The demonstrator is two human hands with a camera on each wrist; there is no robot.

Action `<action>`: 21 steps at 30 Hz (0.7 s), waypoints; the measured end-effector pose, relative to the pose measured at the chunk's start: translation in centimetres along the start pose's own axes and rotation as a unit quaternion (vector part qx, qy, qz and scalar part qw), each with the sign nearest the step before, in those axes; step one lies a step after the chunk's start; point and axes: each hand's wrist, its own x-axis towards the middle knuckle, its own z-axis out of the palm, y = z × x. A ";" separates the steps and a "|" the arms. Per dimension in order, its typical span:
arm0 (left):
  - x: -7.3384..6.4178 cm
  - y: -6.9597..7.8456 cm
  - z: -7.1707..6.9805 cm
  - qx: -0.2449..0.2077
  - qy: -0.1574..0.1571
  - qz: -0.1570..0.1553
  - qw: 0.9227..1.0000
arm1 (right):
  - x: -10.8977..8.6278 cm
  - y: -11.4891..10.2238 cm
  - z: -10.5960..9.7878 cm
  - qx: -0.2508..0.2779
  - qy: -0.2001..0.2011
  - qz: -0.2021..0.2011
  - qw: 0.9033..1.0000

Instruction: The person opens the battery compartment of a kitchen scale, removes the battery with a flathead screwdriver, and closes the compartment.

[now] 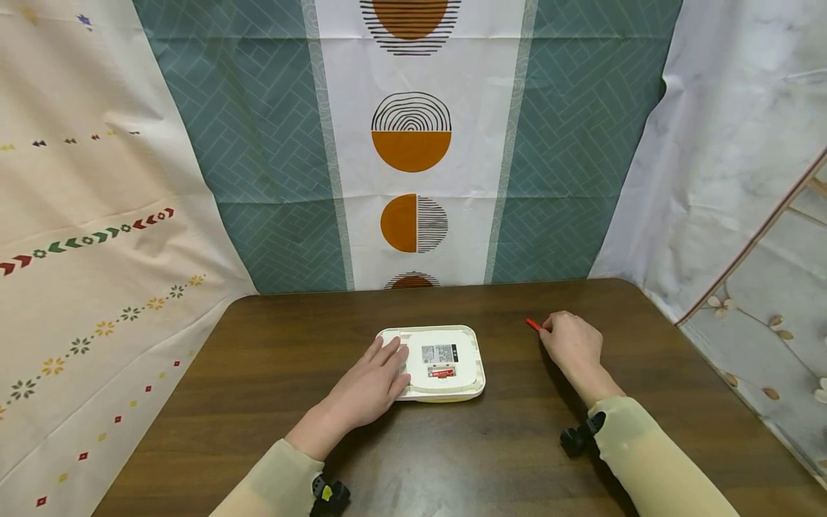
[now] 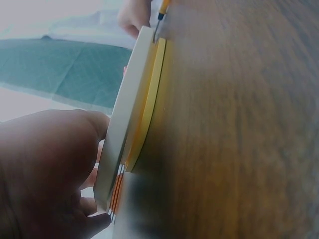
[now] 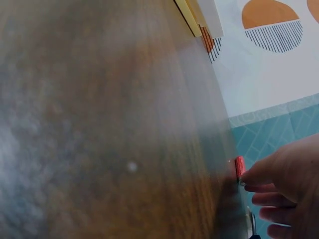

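A white rectangular device [image 1: 413, 391] lies on the table with its labelled back up and a yellow layer [image 2: 149, 104] beneath. A small slot on that back shows a red piece [image 1: 442, 372]. Fairly straight fingers of my left hand [image 1: 371, 384] rest across the device's left end, the thumb near its front edge. Off to the right, my right hand [image 1: 573, 345] pinches a small red battery [image 3: 240, 168] between thumb and fingertips, low over the table. Part of the battery is hidden in the fingers.
In the left wrist view, a slim orange-handled tool [image 2: 163, 7] with a thin metal shaft, like a screwdriver, shows below my right hand. Patterned cloth [image 1: 413, 151] hangs behind the brown table [image 1: 310, 309], with more cloth on both sides.
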 end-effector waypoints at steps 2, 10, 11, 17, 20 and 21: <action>0.0 0.0 0.0 -0.002 0.000 -0.001 1.000 | 0.0 0.0 0.0 0.001 -0.002 0.001 1.000; 0.0 0.1 -0.1 0.000 0.001 0.000 1.000 | -0.3 -0.6 -0.3 0.009 0.021 -0.004 1.000; 0.0 0.1 -0.1 -0.001 0.001 -0.001 1.000 | -0.5 -0.8 -0.4 0.011 0.024 -0.006 1.000; -0.1 0.1 -0.2 0.000 0.001 0.000 1.000 | -1.0 -2.4 -1.2 0.024 0.044 -0.029 0.998; -0.1 0.1 -0.1 0.001 0.002 0.003 1.000 | -1.1 -3.3 -1.5 0.031 0.050 -0.039 0.998; -0.1 0.0 -0.1 0.001 0.002 0.004 1.000 | -1.2 -3.6 -1.6 0.033 0.049 -0.042 0.997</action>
